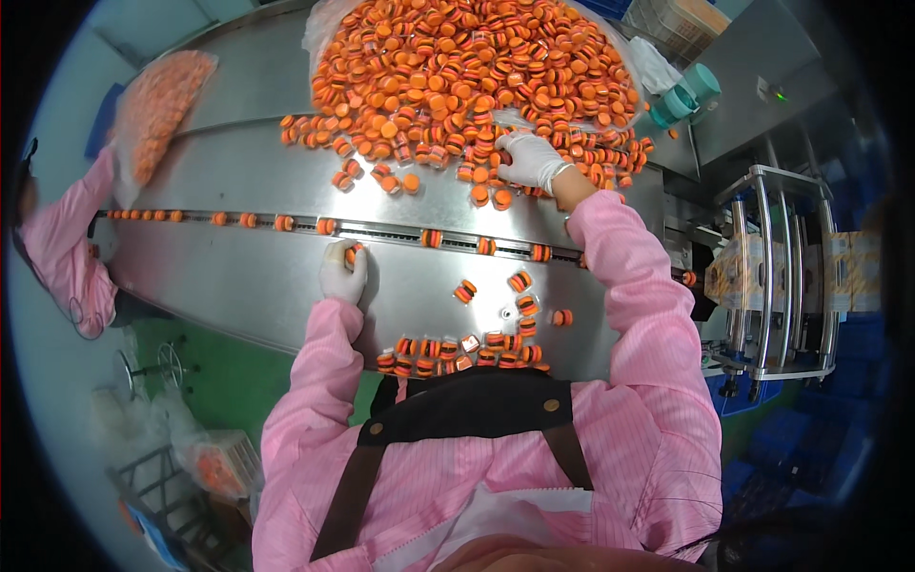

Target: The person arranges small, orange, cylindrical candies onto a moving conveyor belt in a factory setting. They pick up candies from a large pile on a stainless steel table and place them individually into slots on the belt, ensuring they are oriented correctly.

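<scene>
Small burger-shaped candies, orange on both ends with dark and red layers and clear wrapping, lie in a big pile point(457, 67) at the back of the steel table point(286, 181). My gloved left hand point(341, 275) rests just in front of the conveyor track point(381, 232), fingers closed on one candy point(355, 254). At the pile's front edge, my gloved right hand point(534, 162) has its thumb and fingers curled around a candy, partly hidden. Spaced-out candies point(431, 238) sit along the track between my hands and onward to both sides.
Loose candies point(448, 355) are gathered along the table's near edge. A machine with metal rollers and printed film point(762, 272) stands right. Teal cups point(679, 103) are at the back right. At the far left, another person's pink sleeve point(71, 238) is beside a full clear bag point(162, 114).
</scene>
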`<act>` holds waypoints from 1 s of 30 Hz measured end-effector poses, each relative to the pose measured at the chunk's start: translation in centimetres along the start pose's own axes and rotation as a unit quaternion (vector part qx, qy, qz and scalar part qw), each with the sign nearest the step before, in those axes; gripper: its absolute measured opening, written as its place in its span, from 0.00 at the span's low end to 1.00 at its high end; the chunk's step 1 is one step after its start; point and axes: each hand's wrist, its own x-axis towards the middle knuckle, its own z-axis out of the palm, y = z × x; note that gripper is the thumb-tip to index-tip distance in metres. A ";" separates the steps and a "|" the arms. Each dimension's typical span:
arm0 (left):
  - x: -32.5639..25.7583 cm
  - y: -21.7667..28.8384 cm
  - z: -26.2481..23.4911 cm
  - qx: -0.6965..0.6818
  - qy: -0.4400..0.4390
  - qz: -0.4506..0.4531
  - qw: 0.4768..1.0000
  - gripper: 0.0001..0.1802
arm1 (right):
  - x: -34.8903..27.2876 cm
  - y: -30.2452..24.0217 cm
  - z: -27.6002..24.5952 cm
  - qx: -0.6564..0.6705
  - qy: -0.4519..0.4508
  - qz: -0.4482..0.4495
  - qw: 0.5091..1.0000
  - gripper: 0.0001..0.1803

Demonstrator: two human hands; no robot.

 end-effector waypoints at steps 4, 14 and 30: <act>0.1 0.2 -0.1 0.000 0.000 -0.005 1.000 0.11 | 0.6 -1.9 0.4 -0.016 -0.028 0.040 0.999 0.29; 0.3 0.4 -0.3 -0.008 -0.027 -0.032 0.999 0.13 | 1.7 -3.4 0.2 -0.021 -0.029 0.109 0.993 0.20; 0.0 -0.9 0.7 -0.040 0.006 -0.010 0.999 0.11 | -13.2 -4.5 7.3 0.290 0.009 0.173 0.941 0.16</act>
